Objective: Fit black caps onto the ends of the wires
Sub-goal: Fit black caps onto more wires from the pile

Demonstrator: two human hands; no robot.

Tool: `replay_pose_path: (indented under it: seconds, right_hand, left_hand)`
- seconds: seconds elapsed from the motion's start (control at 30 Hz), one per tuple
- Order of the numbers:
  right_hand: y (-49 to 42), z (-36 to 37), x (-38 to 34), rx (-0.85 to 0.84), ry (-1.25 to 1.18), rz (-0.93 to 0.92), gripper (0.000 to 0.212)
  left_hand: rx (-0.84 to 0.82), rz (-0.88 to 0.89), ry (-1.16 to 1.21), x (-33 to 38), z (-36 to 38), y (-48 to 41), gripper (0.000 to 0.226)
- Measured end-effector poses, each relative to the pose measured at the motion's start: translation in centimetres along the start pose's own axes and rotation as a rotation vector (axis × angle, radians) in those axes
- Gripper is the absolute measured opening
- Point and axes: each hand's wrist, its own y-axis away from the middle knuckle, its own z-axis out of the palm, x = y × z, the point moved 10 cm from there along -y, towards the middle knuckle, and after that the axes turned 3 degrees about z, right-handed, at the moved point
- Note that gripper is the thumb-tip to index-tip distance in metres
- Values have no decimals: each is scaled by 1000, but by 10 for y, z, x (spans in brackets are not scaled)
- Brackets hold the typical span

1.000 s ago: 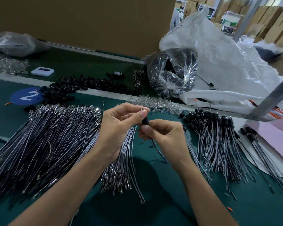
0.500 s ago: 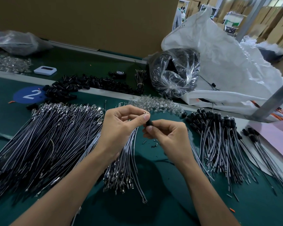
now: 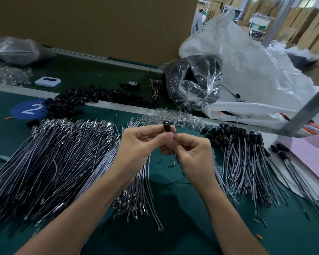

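Here: black cap [image 3: 167, 127] pinched upright in left hand [image 3: 136, 142] fingers above table [image 3: 173, 218], right hand [image 3: 193, 153] fingers clamped on wire [image 3: 172, 152]. Risk: skewed push buckling wire, cap half-seated.

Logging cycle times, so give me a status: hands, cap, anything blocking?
Left hand pinching black cap, cap upright. Right hand pinching the wire just below it. No obstruction seen.

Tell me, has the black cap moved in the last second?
Yes. The black cap has risen in view: its top now reaches the pile of clear parts, which it sat below earlier.
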Motion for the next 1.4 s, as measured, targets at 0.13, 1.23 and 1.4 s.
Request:
replay_pose_path:
  seconds: [0.13, 1.23, 1.4]
  right_hand:
    - [2, 1, -4, 15, -39, -33, 9]
    - [-5, 22, 5, -225, 172, 234, 34]
    - [-74, -58, 25, 49, 1130, 204, 25]
  left_hand:
    - [17, 56, 24, 9, 5, 0, 17]
    - [313, -231, 285, -16, -39, -3, 24]
    - [166, -388, 188, -34, -27, -1, 35]
